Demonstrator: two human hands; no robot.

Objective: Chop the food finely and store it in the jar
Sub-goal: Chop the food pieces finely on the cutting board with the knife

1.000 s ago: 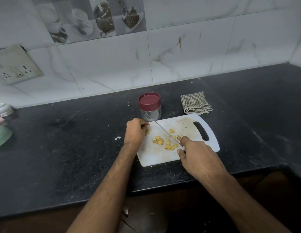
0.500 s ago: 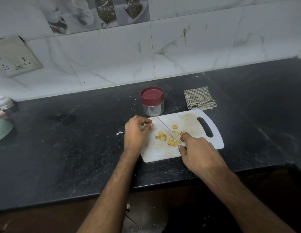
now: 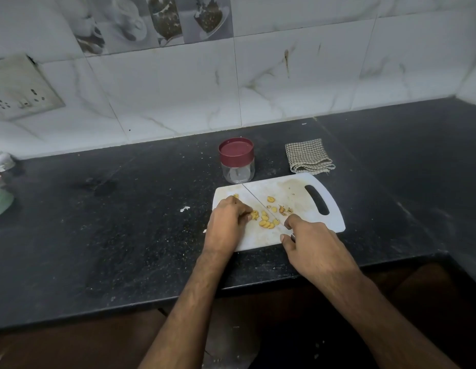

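Gripping the handle of a thin steel knife (image 3: 258, 202), the right hand (image 3: 315, 251) is sitting at the five o'clock edge of the white plastic cutting board (image 3: 298, 193) with its forefinger laid along the top; the blade is running from that hand up toward eleven o'clock, across the board, its tip reaching near the base of the jar. The left hand (image 3: 226, 227) is resting at the board's nine o'clock side, its grip clenched, fingers curled down on a yellow piece just beside the blade. The small yellow food slices (image 3: 267, 222) are lying on the middle of the board, most of them between the two hands, a few more scattered at the blade's three o'clock side. The clear round jar with a dark red lid (image 3: 236, 161) is standing upright and capped on the black speckled stone counter (image 3: 111, 235), just off the board's twelve o'clock edge. A folded checked cloth (image 3: 308, 157) is lying on the counter at the jar's three o'clock, near the board's slotted handle end. A white scrap (image 3: 185, 209) is lying on the counter at the board's nine o'clock.
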